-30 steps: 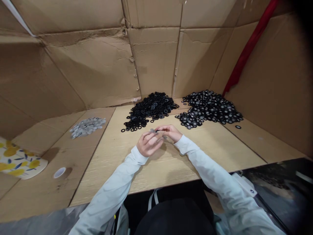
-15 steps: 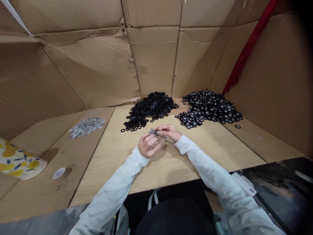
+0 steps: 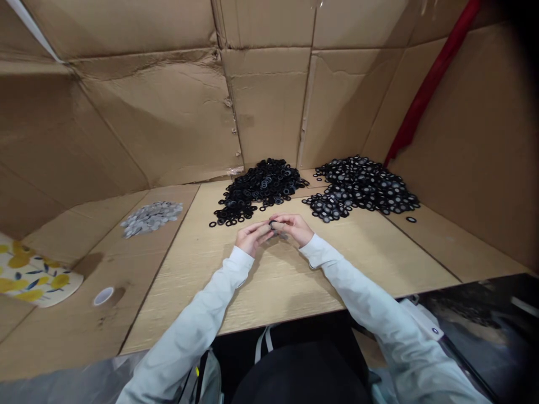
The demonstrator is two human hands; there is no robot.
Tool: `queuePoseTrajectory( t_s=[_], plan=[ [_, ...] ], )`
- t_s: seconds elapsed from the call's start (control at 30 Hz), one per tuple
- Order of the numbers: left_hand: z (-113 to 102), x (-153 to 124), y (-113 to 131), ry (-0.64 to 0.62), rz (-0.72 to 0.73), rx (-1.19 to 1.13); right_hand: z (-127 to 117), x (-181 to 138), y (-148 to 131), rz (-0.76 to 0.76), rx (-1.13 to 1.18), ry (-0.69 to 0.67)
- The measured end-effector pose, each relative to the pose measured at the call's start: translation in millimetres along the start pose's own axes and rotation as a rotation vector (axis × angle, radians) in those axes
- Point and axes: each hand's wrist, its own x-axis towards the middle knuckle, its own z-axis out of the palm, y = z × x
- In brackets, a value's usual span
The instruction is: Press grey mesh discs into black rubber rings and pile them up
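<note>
My left hand (image 3: 251, 238) and my right hand (image 3: 297, 228) meet over the middle of the board, fingertips pressed together. Between them they pinch a small black ring (image 3: 272, 224); whether a grey disc sits in it is hidden by the fingers. A few pale grey pieces (image 3: 283, 234) show just below my right fingers, partly covered. Behind my hands lies a heap of black rings (image 3: 265, 182). To its right is a larger heap of black rings with pale centres (image 3: 366, 185). Loose grey discs (image 3: 152, 217) form a pile on the left.
Cardboard walls (image 3: 269, 101) enclose the back and sides. On the left stand a container with a yellow fruit pattern (image 3: 40, 275) and a small white round item (image 3: 103, 296). One ring with a pale centre (image 3: 411, 220) lies apart at the right. A red strip (image 3: 429, 90) hangs on the right wall.
My left hand has turned and its fingers have straightened toward the ring. The grey discs that showed above the left fingers are out of sight. My right hand has barely moved.
</note>
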Motion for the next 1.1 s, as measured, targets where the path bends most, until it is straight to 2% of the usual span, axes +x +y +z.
queuePoseTrajectory(
  t_s=[0.1,0.27,0.4,0.77,0.93,1.1],
  plan=[
    [1.4,-1.6,-0.9,0.019,-0.010,-0.011,-0.1,0.2,2.3,0.048,0.065,-0.005],
    [0.9,-0.6,-1.3,0.008,0.014,-0.005,-2.9,-0.6,3.4,0.210,0.285,-0.066],
    [1.3,-0.4,-3.4,0.024,0.062,0.011,-4.9,-2.3,1.3,0.247,0.363,-0.100],
    [-0.3,1.7,-7.8,0.004,-0.013,0.010,-0.5,-1.3,6.1,0.272,0.338,-0.057],
    [-3.0,4.7,-9.2,0.015,-0.054,0.098,-1.1,-1.4,5.6,0.291,0.313,-0.033],
    [1.5,7.4,-14.3,0.033,-0.026,0.170,-1.6,3.3,13.7,0.224,0.151,0.091]
  ],
)
